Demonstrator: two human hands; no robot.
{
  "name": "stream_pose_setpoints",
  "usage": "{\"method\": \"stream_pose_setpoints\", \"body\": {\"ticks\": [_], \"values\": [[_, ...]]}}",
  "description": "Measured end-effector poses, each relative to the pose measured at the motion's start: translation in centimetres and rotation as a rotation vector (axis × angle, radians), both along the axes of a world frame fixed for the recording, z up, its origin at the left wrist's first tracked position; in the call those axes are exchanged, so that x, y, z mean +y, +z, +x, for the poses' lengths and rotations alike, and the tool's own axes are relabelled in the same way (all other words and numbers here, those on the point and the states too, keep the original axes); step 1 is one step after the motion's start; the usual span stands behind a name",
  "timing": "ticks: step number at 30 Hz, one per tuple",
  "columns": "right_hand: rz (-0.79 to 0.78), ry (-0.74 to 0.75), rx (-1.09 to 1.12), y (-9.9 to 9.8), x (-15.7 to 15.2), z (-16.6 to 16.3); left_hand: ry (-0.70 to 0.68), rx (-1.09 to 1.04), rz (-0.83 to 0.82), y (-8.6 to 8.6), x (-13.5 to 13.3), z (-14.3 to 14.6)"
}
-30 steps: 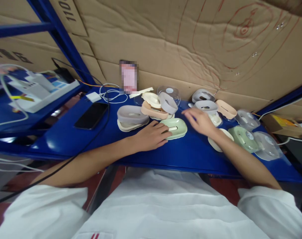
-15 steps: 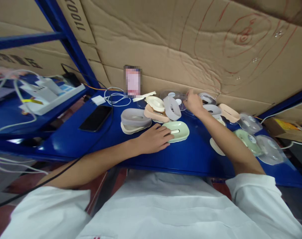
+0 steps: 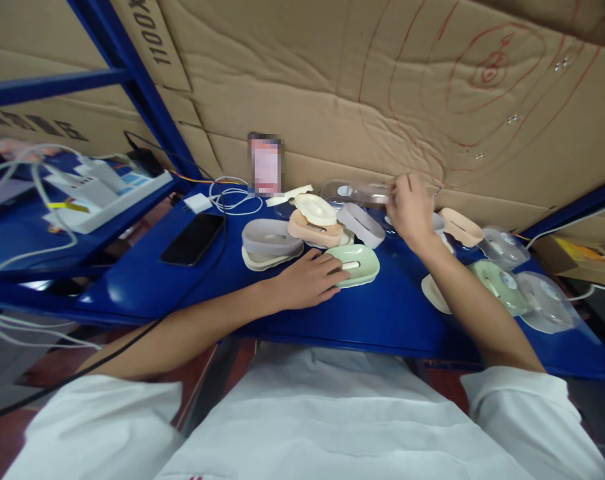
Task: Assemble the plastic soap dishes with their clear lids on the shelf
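Since the right hand point(image 3: 410, 208) pinches the clear lid point(image 3: 355, 193) by its rim, it could slip — left hand point(image 3: 306, 279) flat, open, on the green tray point(image 3: 358, 265).

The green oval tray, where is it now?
Head view: the green oval tray lies centrally on the blue table, touched by the left hand, right of the grey tray.

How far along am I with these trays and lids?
Done, seemingly: one green base at right looks covered. In hand: left hand rests on the green tray, right hand holds a clear lid. Left: grey piece, peach piece and others lie loose.
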State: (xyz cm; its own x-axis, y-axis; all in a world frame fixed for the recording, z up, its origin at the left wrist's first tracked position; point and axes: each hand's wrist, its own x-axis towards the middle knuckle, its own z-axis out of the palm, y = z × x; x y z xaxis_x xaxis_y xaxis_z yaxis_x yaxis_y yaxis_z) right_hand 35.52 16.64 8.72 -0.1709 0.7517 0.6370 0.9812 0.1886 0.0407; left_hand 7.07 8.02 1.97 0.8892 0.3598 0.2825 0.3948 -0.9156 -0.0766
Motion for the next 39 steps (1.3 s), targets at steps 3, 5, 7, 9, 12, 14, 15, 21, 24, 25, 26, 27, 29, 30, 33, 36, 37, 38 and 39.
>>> {"method": "stream_pose_setpoints", "body": {"ticks": [3,5,7,9,12,14,15,21,24,25,26,27,29,30,33,36,37,38,39], "values": [[0.073,0.077,-0.046,-0.3,-2.8,1.5,-0.017,-0.019,-0.029,0.0,0.1,0.1],[0.114,0.195,-0.067,-1.2,-5.1,2.3,-0.031,-0.04,-0.038,-0.1,0.1,0.1],[0.157,0.31,-0.072,-2.5,-7.6,2.9,-0.04,-0.068,-0.057,-0.4,0.2,0.1],[0.172,0.404,-0.08,-3.6,-9.7,3.1,-0.026,-0.101,-0.088,-0.6,0.3,-0.1],[0.106,0.498,-0.071,-4.8,-11.6,3.0,0.064,-0.139,-0.169,-0.5,0.5,-0.4],[0.044,0.541,-0.06,-5.2,-12.0,2.8,0.15,-0.155,-0.251,-0.2,0.6,-0.6],[0.007,0.562,-0.063,-5.3,-12.1,2.7,0.186,-0.167,-0.292,-0.1,0.6,-0.6],[-0.323,0.7,-0.132,-5.2,-12.4,1.3,0.207,-0.257,-0.445,-0.2,0.7,-0.6],[-0.381,0.707,-0.095,-5.3,-12.6,0.7,0.174,-0.242,-0.49,-0.2,0.6,-0.5],[-0.375,0.703,-0.081,-5.5,-12.7,0.6,0.156,-0.24,-0.499,-0.1,0.6,-0.5],[-0.363,0.693,-0.067,-5.6,-12.7,0.5,0.14,-0.241,-0.506,0.0,0.6,-0.5],[-0.352,0.681,-0.06,-5.7,-12.7,0.5,0.129,-0.242,-0.512,0.1,0.5,-0.5],[-0.336,0.65,-0.056,-5.7,-12.7,0.4,0.129,-0.253,-0.528,0.3,0.4,-0.5],[-0.333,0.64,-0.057,-5.6,-12.7,0.5,0.135,-0.261,-0.535,0.3,0.4,-0.4],[-0.333,0.641,-0.054,-5.1,-12.8,0.8,0.138,-0.287,-0.526,0.1,0.3,-0.3],[-0.374,0.642,-0.022,-4.4,-12.8,1.2,0.119,-0.306,-0.487,-0.3,0.3,-0.1],[-0.401,0.637,-0.005,-4.3,-12.8,1.4,0.116,-0.31,-0.477,-0.4,0.3,-0.1],[-0.43,0.632,0.013,-4.2,-12.8,1.5,0.117,-0.314,-0.47,-0.5,0.3,-0.1],[-0.459,0.628,0.029,-4.2,-12.7,1.7,0.12,-0.317,-0.463,-0.6,0.4,-0.1]]}}
